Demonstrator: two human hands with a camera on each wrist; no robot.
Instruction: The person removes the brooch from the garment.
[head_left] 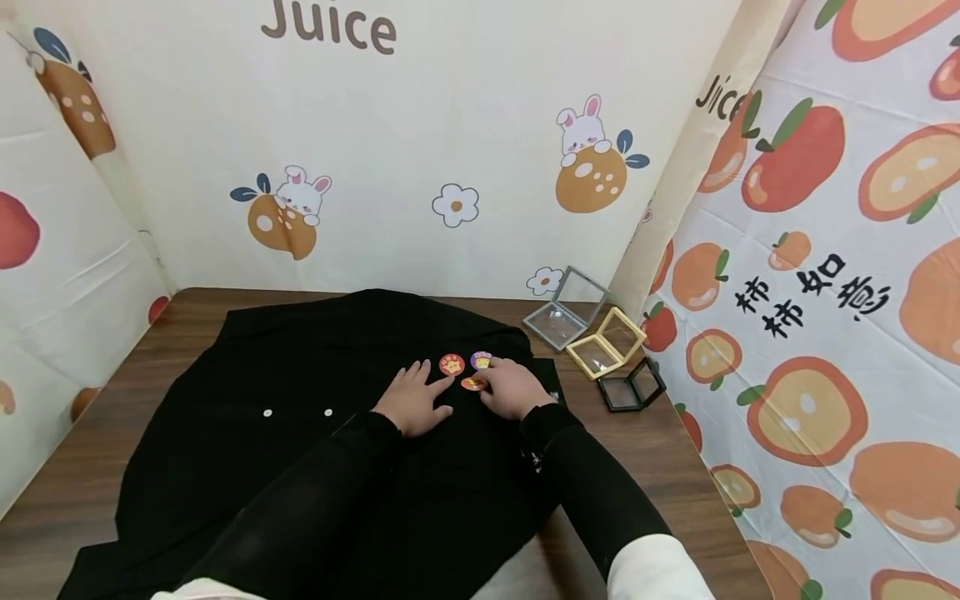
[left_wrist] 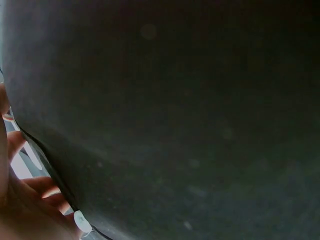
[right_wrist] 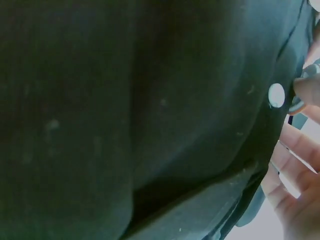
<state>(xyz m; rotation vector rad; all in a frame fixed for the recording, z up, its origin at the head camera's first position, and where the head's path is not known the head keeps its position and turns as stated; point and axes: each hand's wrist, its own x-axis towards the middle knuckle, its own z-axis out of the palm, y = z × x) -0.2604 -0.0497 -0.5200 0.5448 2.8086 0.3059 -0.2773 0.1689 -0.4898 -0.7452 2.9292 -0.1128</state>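
Badges (head_left: 452, 365) are seemingly being arranged; even spacing is needed next. Left hand (head_left: 413, 401) is spread, relaxed; right hand (head_left: 517, 390): grip cannot be told.

Dark cloth (left_wrist: 175, 110) fills most of the frame, its edge slanting down the left side; beyond it, at lower left, part of the left hand (left_wrist: 30, 207) shows, a white button (left_wrist: 82, 221) just beside the fingers
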